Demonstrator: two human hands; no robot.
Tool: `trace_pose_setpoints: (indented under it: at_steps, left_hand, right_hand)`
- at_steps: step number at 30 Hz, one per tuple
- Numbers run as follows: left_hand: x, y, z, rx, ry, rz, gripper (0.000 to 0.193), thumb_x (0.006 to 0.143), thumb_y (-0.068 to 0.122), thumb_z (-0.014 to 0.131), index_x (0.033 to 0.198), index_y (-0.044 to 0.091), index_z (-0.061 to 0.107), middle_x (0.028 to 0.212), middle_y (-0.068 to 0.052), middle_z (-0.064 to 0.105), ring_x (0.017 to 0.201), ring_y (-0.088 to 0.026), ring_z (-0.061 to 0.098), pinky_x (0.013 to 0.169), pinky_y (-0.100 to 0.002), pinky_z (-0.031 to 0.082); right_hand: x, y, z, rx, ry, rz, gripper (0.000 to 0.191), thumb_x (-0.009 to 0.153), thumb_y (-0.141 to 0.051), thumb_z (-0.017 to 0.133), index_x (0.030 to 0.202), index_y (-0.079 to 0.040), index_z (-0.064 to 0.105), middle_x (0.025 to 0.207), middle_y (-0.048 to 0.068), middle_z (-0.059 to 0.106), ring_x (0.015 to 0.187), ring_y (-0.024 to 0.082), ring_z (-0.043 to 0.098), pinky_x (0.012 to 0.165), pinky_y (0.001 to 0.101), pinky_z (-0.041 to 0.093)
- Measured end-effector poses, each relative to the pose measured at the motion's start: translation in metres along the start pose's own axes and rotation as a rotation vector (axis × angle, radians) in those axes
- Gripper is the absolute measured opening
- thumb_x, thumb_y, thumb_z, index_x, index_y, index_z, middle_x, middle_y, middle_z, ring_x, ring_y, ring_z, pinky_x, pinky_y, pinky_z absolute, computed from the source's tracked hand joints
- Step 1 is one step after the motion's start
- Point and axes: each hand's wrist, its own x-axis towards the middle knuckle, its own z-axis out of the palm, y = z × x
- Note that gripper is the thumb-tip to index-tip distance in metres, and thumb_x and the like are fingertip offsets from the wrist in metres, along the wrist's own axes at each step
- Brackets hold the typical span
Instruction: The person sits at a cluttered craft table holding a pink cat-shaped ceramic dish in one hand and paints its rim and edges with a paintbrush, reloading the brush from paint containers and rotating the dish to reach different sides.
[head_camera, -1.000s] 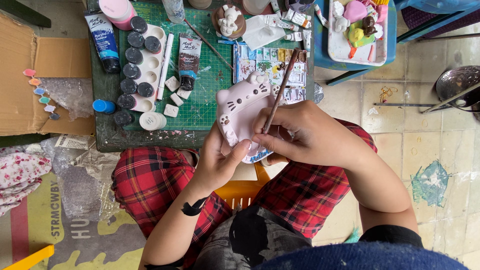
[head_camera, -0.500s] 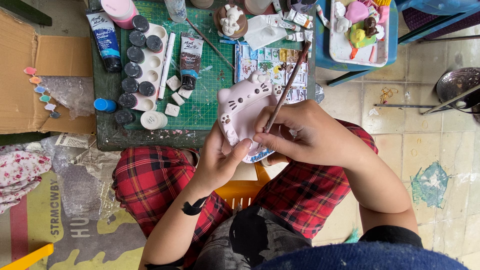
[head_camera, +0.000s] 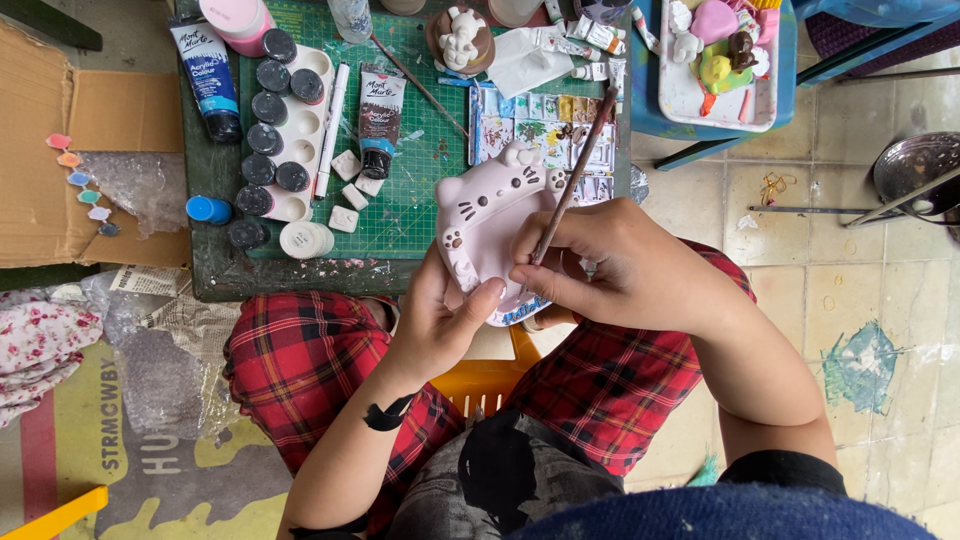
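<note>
While the left hand (head_camera: 435, 320) cups a pale pink, cat-shaped plaster figure (head_camera: 490, 225) from below, thumb pressed against its lower edge, the piece sits tilted above the person's lap, just off the near edge of the green gridded cutting mat (head_camera: 400, 200). Its matte surface carries small painted whiskers, eyes and paw pads, with rounded ears at the top. The right hand (head_camera: 625, 270) is closed in a pinch around a thin wooden paintbrush (head_camera: 572, 180), whose handle slants up and away over a sheet of small picture stickers (head_camera: 545, 130). On the mat lie a white plastic palette (head_camera: 290, 130) holding round dark-lidded paint pots, two squeezable paint tubes (head_camera: 380, 120), and several small white square tiles (head_camera: 350, 180). Red tartan trousers (head_camera: 300, 360) cover the knees, above an orange plastic stool (head_camera: 485, 380).
</note>
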Motion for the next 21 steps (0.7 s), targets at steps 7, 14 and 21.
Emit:
trace_pose_setpoints:
  at_steps: [7, 14, 21]
  left_hand:
    - [0.001, -0.0003, -0.0015, 0.03, -0.001, 0.003, 0.057, 0.108, 0.027, 0.06, 0.15, -0.003, 0.037, 0.138, -0.017, 0.061, 0.126, -0.021, 0.066, 0.106, -0.036, 0.058]
    - [-0.0021, -0.0032, -0.0008, -0.019, -0.01, -0.004, 0.057, 0.108, 0.026, 0.06, 0.151, -0.003, 0.036, 0.139, -0.017, 0.06, 0.127, -0.021, 0.065, 0.108, -0.036, 0.057]
    - [-0.0016, -0.0027, -0.0006, 0.001, -0.013, 0.002, 0.057, 0.108, 0.024, 0.06, 0.153, -0.002, 0.035, 0.141, -0.015, 0.06, 0.129, -0.02, 0.064, 0.109, -0.036, 0.056]
  right_hand:
    - [-0.0001, -0.0009, 0.0041, 0.067, -0.045, 0.134, 0.01, 0.096, -0.017, 0.071, 0.1, -0.007, 0.069, 0.078, 0.004, 0.075, 0.065, 0.013, 0.077, 0.058, 0.0262, 0.058]
    - [0.0008, -0.0012, 0.0063, 0.061, -0.068, 0.155, 0.011, 0.095, -0.017, 0.071, 0.099, -0.008, 0.069, 0.077, 0.004, 0.076, 0.064, 0.013, 0.078, 0.057, 0.026, 0.059]
    - [0.0032, -0.0003, 0.0056, 0.037, -0.075, 0.121, 0.011, 0.095, -0.017, 0.071, 0.1, -0.007, 0.069, 0.08, 0.005, 0.077, 0.067, 0.015, 0.079, 0.06, 0.0272, 0.059]
